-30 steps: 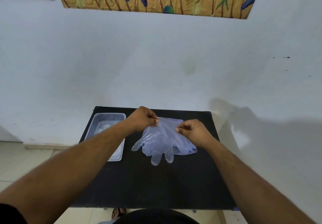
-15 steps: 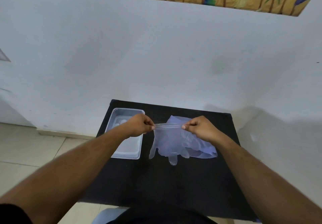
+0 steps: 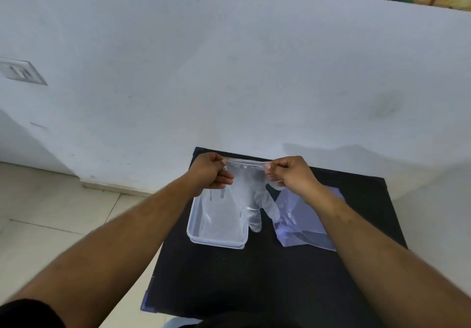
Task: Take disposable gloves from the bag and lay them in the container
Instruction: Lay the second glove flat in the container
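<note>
Here glove [image 3: 251, 200] cuff stretched over container [image 3: 216, 238] edge.

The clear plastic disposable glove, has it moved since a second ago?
Yes. The clear plastic glove, stretched between both hands, has shifted left from above the bag to hang over the clear rectangular container.

White wall [image 3: 229, 72], beige tiled floor [image 3: 51, 213], black table [image 3: 229, 276]

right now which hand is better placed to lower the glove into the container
Left, probably. The left hand pinches the glove cuff directly over the container, while the right hand holds the other corner off toward the bag. Both grip it, so the right would follow.
</note>
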